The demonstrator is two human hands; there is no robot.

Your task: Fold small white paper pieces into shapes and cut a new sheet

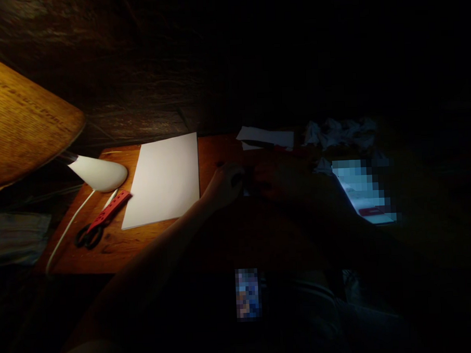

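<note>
My left hand (230,179) reaches over the wooden table with its fingers curled in. My right hand (269,177) lies close beside it in deep shadow, and its fingers are too dark to make out. Low between the two hands shows a small pale bit (246,192), too dim to name. Left of my left hand lies a stack of white paper (165,182). Just beyond the hands is a smaller white paper piece (268,136), with a dark-bladed, red-handled tool (265,144) across it, perhaps a knife.
At the left a lamp with a yellow shade (26,123) and white base (102,173) stands near scissors (90,235) and a red perforated strip (112,207). Several crumpled or folded white papers (339,134) sit at the right, behind a lit, pixelated screen (361,192).
</note>
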